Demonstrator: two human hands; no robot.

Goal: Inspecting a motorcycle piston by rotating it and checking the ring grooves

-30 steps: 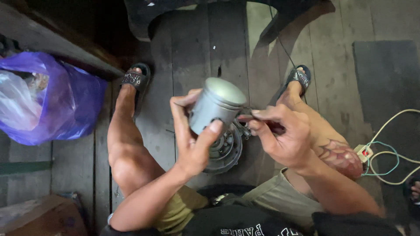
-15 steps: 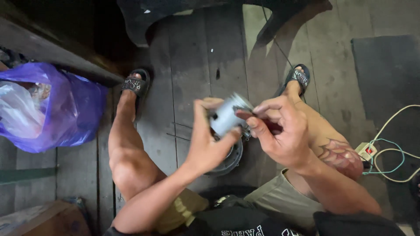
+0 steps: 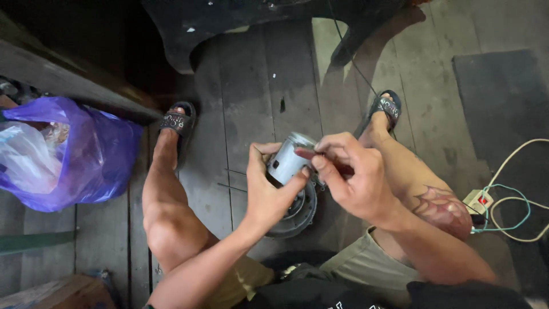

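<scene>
The person sat on a wooden plank floor (image 3: 257, 86) with both legs stretched forward, a sandal (image 3: 175, 120) on the left foot and another sandal (image 3: 386, 107) on the right. A small electric motor (image 3: 289, 163), with a silver cylindrical can above a dark round fan housing, was held up between the knees, tilted with the can towards the upper left, apparently so that its side faced the right hand.

The left hand (image 3: 267, 191) was closed around the motor, thumb across the can and fingers behind it, steadying it clear of the floor. The right hand (image 3: 349, 180) was pinched shut on a thin reddish tool (image 3: 311, 154), its tip touching the can near the top edge; what kind of tool could not be told.

A purple plastic bag (image 3: 86, 154) lay well to the left. A white power strip (image 3: 479, 200) with green and white cables (image 3: 514, 206) lay to the right, beside a dark mat (image 3: 503, 97)
</scene>
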